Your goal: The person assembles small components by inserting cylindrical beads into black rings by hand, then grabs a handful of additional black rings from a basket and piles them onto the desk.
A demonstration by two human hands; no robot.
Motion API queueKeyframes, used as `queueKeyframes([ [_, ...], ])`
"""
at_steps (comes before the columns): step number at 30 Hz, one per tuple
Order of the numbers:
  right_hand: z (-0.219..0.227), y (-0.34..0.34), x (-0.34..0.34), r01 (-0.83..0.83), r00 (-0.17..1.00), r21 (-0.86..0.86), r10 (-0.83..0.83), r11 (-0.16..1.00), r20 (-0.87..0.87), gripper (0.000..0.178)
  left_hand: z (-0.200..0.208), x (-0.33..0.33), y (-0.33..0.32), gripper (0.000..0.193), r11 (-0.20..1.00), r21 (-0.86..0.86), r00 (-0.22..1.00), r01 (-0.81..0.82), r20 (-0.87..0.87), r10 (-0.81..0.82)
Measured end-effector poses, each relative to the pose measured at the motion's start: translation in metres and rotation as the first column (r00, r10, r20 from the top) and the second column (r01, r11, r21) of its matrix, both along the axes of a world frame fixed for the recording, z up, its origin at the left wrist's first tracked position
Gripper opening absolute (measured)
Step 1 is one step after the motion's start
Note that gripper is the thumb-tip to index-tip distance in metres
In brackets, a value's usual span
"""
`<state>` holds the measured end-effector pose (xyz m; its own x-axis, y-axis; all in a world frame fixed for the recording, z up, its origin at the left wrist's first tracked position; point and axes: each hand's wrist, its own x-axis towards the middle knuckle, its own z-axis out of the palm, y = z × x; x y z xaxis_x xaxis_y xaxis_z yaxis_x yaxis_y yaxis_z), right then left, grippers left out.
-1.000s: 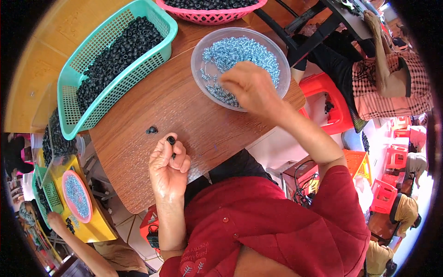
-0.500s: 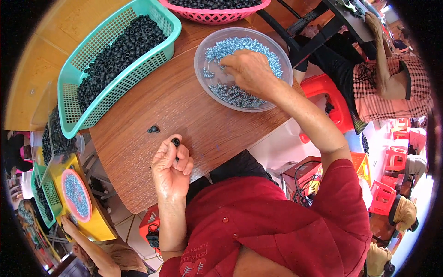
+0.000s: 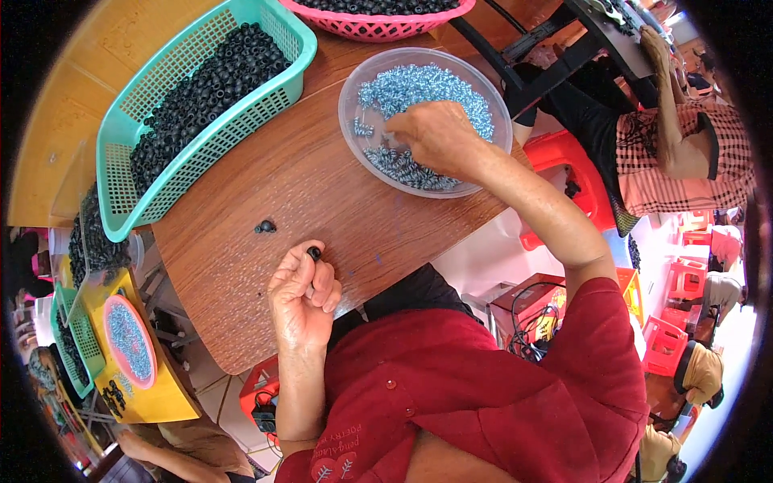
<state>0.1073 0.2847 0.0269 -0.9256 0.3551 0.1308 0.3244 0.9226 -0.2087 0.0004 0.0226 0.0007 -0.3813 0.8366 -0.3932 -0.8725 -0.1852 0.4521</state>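
Observation:
My left hand [image 3: 304, 291] is above the near part of the wooden table, palm up with its fingers curled. Between thumb and forefinger it grips a small black hollow cap [image 3: 314, 253]. A round clear plastic bowl [image 3: 346, 121] at the far right of the table holds many small bluish metal springs [image 3: 423, 79]. My right hand [image 3: 435, 135] reaches into this bowl, fingertips pinched together by the springs. Whatever those fingertips hold is too small to make out. A small black part [image 3: 266, 227] lies on the table, just beyond my left hand.
A teal basket [image 3: 211, 151] of black caps stands at the far left, and a pink basket [image 3: 378, 29] of them at the far edge. At left, a co-worker's yellow table [image 3: 165, 402] bears a pink tray [image 3: 152, 378] of springs. A red stool [image 3: 568, 153] stands right.
My right hand has dipped slightly nearer within the bowl. My left hand has shifted a little right, tilting the cap. The co-worker's hand at lower left has drawn back from the yellow table.

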Motion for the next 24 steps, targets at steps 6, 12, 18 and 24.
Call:
queueKeyframes([
  [6,-0.004,0.011,0.001,0.082,0.991,0.061,-0.075,0.995,-0.109,0.007,-0.003,-0.001,0.001,0.021,1.000,0.024,1.000,0.010,-0.001,-0.010],
  [12,-0.005,0.007,-0.005,0.027,0.988,0.065,-0.017,0.998,-0.151,0.007,-0.003,-0.001,0.000,0.020,1.000,0.031,1.000,-0.002,0.009,0.001],
  [18,-0.008,0.006,-0.010,0.018,0.999,0.115,-0.022,0.993,0.036,0.011,-0.004,-0.001,0.000,0.021,1.000,0.029,1.000,-0.002,0.001,0.002],
  [24,-0.004,0.010,-0.007,0.115,0.990,-0.011,-0.115,0.993,-0.084,0.010,-0.005,-0.002,0.000,0.020,0.999,0.048,1.000,0.007,0.013,-0.008],
])
